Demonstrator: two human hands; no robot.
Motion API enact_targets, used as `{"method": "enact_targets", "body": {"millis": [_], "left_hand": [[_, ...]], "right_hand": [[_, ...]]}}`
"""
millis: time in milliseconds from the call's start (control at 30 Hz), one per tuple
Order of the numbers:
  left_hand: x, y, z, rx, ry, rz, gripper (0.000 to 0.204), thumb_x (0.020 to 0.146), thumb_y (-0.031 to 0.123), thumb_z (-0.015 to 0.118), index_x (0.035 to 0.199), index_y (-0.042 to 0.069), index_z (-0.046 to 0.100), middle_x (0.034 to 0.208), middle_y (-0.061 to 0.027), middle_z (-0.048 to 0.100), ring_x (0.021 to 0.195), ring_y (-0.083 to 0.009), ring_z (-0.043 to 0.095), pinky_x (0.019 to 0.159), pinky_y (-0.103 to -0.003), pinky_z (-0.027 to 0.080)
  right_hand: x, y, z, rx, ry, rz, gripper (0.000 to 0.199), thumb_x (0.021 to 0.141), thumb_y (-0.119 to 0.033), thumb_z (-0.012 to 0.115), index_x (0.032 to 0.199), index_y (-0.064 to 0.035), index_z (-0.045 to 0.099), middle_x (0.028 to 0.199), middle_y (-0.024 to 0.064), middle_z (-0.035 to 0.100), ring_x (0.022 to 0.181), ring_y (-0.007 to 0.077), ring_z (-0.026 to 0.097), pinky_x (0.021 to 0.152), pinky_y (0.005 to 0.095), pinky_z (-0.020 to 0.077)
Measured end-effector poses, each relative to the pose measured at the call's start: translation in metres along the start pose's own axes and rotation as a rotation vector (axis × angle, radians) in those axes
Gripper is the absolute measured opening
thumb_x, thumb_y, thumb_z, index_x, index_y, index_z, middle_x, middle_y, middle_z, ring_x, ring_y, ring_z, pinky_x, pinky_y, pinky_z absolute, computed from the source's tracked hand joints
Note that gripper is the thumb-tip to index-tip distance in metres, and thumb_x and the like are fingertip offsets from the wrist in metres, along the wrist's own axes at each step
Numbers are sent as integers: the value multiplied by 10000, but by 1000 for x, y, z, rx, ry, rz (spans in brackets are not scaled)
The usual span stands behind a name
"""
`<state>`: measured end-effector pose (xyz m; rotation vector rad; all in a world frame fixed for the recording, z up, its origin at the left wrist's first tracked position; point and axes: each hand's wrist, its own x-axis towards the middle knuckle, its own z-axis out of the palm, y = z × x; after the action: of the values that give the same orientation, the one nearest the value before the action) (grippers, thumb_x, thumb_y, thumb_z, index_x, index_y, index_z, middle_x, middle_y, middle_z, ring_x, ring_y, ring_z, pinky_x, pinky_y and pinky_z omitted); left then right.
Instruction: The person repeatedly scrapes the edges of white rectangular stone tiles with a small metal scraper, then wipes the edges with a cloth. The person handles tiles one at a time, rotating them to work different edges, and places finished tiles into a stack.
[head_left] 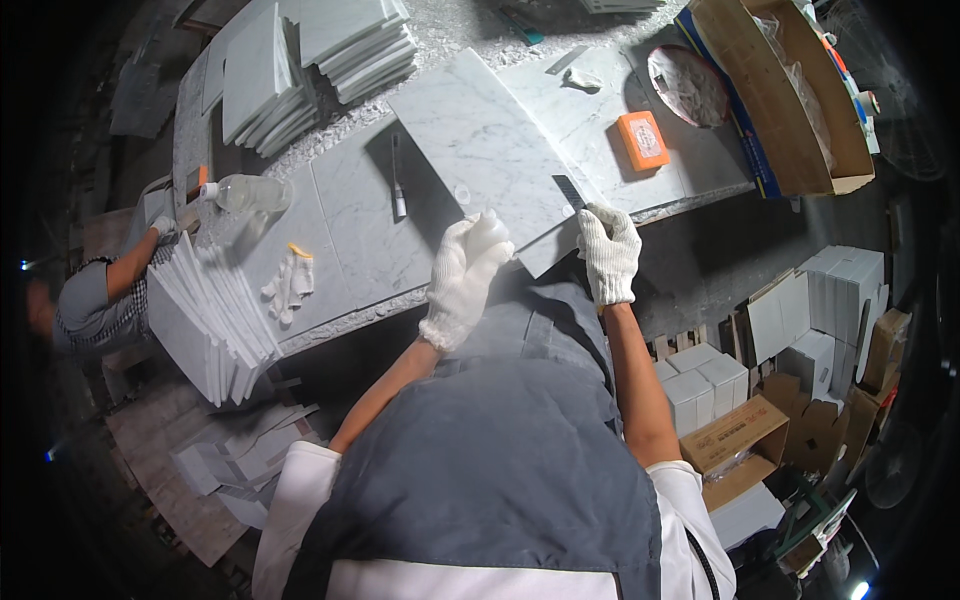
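A grey-veined white marble tile (480,140) lies across the worktable, its near corner out over the front edge. My left hand (462,275), in a white knit glove, is closed round a small translucent bottle (487,232) at the tile's near left edge. Gloved alike, my right hand (610,252) is at the tile's right edge. Its fingers are closed at the lower end of a dark ridged strip (568,192), which lies over the tile's surface. A round clear spot (461,194) shows on the tile beside my left hand.
Stacked tiles (265,85) stand at the far left; more lean (210,320) at the near left, beside another person's gloved hand (163,226). A clear bottle (250,193), loose glove (291,283), pen-like tool (398,175), orange box (642,141) and cardboard box (790,100) surround the tile.
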<state>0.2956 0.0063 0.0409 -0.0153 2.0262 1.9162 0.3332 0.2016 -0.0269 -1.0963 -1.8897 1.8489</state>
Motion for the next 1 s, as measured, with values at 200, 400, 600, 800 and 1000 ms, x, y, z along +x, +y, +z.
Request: {"method": "enact_targets", "body": {"millis": [200,400,600,800,1000], "left_hand": [[2,-3,-1,102,-5,48,448,917,103,738,1293,-20,529,1171,-93,646,1050,-162,625,956,-319,508],[12,-3,-4,727,2,428,458,812,127,809,1241,97,650,1127,-68,699,972,-225,673,879,-358,529],[23,-2,6,1211,20,578,526,725,158,819,1229,181,671,1067,-26,692,930,-285,659,802,-425,525],[34,-5,13,1313,-1,698,484,729,213,818,1191,210,676,992,-7,666,873,-255,658,758,-419,527],[35,-3,18,1366,-27,716,484,726,196,821,1188,193,679,993,-22,659,889,-249,651,777,-417,522]], "right_hand": [[4,1,-7,142,-6,63,234,929,-147,744,1094,9,687,781,34,672,593,79,598,504,225,490],[2,-8,-34,380,62,113,267,941,-130,735,1153,7,648,840,37,670,600,75,586,510,223,501],[-8,-8,-59,335,89,138,270,965,-143,702,1188,-3,640,876,17,664,628,63,582,528,202,477],[-14,2,-69,344,98,156,276,965,-141,703,1183,16,642,853,30,648,603,77,570,498,214,462],[-16,6,-75,350,112,167,277,964,-135,704,1190,13,643,855,29,649,600,77,568,496,217,463]]}}
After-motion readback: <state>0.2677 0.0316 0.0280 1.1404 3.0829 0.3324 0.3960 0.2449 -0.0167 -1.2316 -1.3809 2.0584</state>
